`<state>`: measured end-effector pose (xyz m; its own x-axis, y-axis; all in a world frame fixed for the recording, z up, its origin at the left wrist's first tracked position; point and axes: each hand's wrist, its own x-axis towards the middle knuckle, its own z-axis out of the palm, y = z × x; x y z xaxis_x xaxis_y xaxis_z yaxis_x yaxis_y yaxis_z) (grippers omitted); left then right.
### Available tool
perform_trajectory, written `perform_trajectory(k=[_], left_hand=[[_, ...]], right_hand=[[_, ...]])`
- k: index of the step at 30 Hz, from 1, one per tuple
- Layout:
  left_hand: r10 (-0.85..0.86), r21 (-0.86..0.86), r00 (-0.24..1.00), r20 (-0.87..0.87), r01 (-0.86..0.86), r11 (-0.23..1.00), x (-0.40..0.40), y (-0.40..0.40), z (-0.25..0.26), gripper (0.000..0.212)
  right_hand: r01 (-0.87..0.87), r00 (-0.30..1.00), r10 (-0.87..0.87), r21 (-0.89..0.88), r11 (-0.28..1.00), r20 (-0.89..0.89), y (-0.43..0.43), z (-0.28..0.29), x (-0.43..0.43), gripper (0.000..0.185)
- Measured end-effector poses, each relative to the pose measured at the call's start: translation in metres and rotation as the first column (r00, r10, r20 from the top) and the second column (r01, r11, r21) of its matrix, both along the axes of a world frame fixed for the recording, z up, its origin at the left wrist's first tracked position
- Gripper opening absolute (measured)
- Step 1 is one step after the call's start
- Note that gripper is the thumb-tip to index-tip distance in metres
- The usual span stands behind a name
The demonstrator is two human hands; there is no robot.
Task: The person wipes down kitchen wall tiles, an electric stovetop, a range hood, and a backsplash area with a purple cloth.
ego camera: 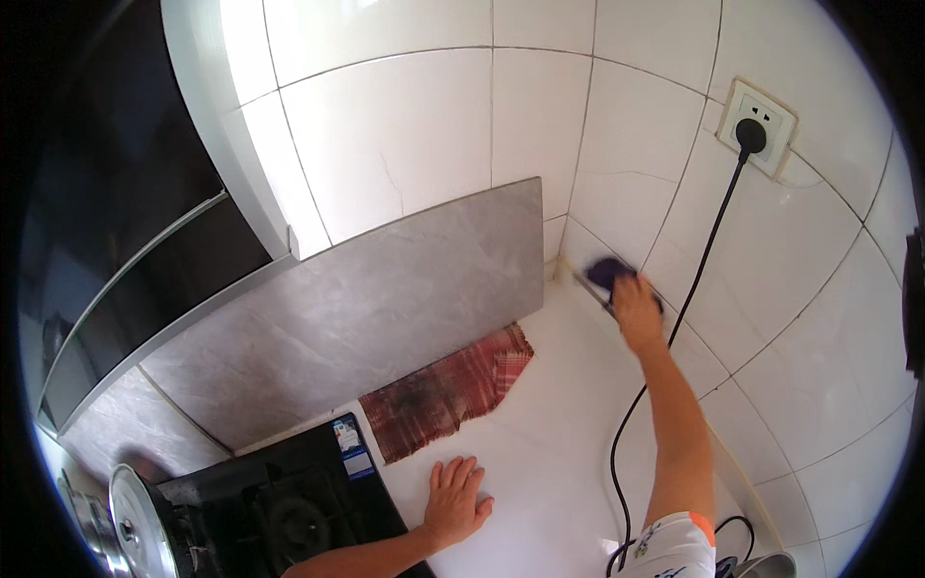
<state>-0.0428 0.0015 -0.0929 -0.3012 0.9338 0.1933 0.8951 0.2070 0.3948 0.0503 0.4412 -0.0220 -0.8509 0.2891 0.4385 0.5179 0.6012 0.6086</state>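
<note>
My right hand (pixel 637 312) is closed on a dark, bunched cloth (pixel 611 273), blurred, against the foot of the white tiled wall near the corner. A thin dark strip shows beside the cloth; what it is cannot be told. My left hand (pixel 457 500) rests palm down on the white countertop (pixel 542 433), fingers spread, holding nothing. Beyond its fingertips a red plaid cloth (pixel 441 394) with frayed edges and a dark stain lies along the base of a grey marbled panel (pixel 433 289).
A black gas hob (pixel 296 498) is at the lower left, with a glass-lidded pot (pixel 141 524) beside it. A black power cord (pixel 702 271) hangs from the wall socket (pixel 759 126), passing by my right forearm. A range hood (pixel 144 180) overhangs the upper left. A metal container (pixel 769 565) stands bottom right.
</note>
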Motion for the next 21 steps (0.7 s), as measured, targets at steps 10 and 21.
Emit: perform_trajectory(k=[10, 21], left_hand=[[0.005, -0.037, 1.0, -0.018, -0.006, 0.999, 0.001, 0.003, -0.003, 0.051], [0.008, -0.072, 0.999, 0.042, -0.005, 0.997, 0.004, 0.003, 0.003, 0.052]], right_hand=[[-0.178, 0.827, 0.051, -0.175, 0.968, -0.56, 0.003, 0.108, -0.088, 0.027], [-0.619, 0.26, 0.181, -0.02, 0.785, -0.948, 0.07, 0.187, -0.218, 0.044]])
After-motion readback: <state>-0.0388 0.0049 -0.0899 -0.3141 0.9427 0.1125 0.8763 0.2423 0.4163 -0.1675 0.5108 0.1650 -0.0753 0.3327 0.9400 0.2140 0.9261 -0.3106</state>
